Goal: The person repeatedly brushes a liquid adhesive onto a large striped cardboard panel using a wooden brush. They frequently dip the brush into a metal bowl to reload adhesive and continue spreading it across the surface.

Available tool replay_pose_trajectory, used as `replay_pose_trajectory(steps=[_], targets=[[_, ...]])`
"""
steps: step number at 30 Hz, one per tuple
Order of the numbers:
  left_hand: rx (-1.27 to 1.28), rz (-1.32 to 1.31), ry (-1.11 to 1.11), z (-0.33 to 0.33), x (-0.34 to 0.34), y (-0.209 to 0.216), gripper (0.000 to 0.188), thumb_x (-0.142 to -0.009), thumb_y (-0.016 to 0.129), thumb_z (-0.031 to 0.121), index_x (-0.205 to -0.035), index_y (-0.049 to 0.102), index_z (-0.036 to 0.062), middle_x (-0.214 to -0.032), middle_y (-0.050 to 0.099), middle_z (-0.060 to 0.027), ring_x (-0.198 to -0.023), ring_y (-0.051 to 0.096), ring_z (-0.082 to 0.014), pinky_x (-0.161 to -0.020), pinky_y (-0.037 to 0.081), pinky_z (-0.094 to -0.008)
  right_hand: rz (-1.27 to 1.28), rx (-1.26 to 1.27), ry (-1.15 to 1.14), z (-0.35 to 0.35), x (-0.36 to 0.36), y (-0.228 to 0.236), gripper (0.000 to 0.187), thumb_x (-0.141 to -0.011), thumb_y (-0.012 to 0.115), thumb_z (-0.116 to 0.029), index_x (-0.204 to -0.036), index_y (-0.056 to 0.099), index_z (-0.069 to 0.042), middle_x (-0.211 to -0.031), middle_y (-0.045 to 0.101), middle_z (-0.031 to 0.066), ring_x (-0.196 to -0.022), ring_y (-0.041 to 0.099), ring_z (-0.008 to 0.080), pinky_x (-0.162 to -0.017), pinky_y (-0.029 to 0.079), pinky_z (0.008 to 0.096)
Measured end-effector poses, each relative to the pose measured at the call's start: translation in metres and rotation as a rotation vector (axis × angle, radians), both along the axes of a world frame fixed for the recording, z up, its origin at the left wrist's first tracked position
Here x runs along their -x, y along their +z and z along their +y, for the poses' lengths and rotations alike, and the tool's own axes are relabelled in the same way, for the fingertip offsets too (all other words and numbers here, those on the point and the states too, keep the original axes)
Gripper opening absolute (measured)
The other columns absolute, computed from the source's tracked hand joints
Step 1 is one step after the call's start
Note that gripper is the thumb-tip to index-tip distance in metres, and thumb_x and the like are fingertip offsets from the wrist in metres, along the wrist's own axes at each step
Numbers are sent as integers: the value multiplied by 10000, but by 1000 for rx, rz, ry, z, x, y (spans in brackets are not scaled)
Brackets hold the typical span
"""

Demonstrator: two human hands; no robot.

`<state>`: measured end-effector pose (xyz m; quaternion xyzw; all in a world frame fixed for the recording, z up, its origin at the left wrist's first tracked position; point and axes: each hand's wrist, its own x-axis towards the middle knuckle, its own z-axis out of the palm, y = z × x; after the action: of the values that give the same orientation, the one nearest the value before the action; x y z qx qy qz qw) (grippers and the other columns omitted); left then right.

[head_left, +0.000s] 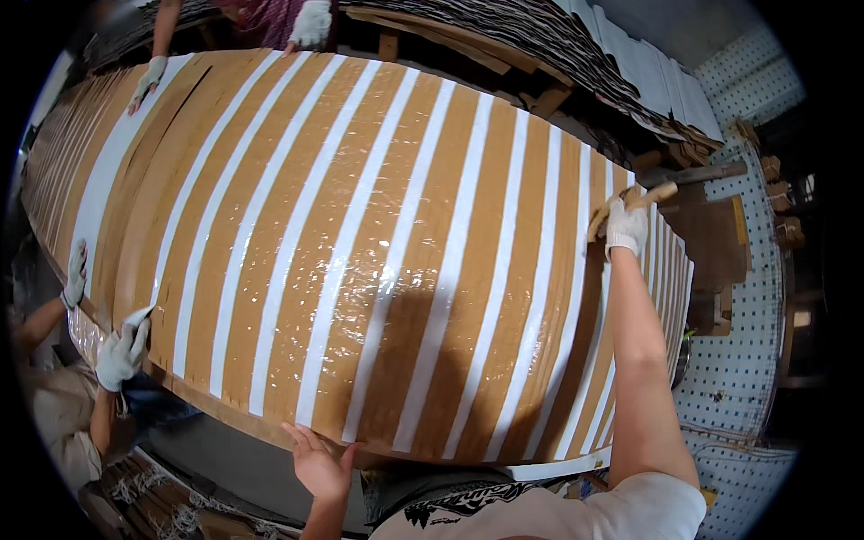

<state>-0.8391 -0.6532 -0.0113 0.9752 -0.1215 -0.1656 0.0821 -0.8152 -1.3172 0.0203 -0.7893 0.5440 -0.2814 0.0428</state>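
A long table is covered by brown sheets [490,225] with white stripes running from the far side to the near edge. The surface looks glossy and wrinkled around the middle. My right hand [627,227], in a white glove, is closed around a tan wooden tool [655,194] with a stubby handle, perhaps a brush. Its working end lies low against the striped surface at the right, partly hidden by the hand. My left hand [322,466] is bare, its fingers spread at the near edge of the sheets, holding nothing.
At the left, a co-worker's gloved hands [124,353] touch the sheets' near corner. Across the table, another person's gloved hands [148,83] rest on the far edge. Behind lies a long stack of dark striped sheets [504,36]. A dotted wall [729,360] stands at the right.
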Motion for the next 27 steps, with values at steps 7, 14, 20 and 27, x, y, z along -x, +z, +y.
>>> replay_pose_trajectory(steps=[7, 14, 20, 27], targets=[[27, -51, 10, 2, -1, 6, 1108, -605, 875, 465, -1375, 377, -158, -1454, 319, -394, -1121, 559, -483, -930, 494, -422, 98, -437, 809, 321, -213, 32, 412, -900, 501, -395, -872, 644, -10, -858, 654, 227, -785, 636, 381, -744, 502, 516], [42, -65, 13, 1, -3, 14, 1056, -642, 871, 411, -1379, 370, -155, -1466, 314, -382, -1098, 583, -474, -895, 513, -417, 82, -509, 767, 372, -180, 11, 562, -863, 562, -511, -1018, 611, 26, -983, 676, 242, -945, 675, 370, -825, 523, 477], [107, -21, 30, 6, 3, 4, 1034, -702, 833, 432, -1411, 337, -133, -1493, 266, -374, -1222, 503, -473, -965, 476, -410, -674, -516, 427, 195, 35, -5, 193, -894, 590, -93, -1080, 586, -41, -989, 622, 31, -880, 590, 123, -793, 496, 288], [159, -113, 14, 13, 14, -18, 1036, -738, 787, 492, -1422, 323, -132, -1508, 231, -375, -1247, 482, -477, -1016, 433, -418, -526, -574, 225, 234, 28, 52, 219, -882, 612, -260, -938, 632, -49, -727, 632, 70, -622, 622, 223, -616, 513, 402]])
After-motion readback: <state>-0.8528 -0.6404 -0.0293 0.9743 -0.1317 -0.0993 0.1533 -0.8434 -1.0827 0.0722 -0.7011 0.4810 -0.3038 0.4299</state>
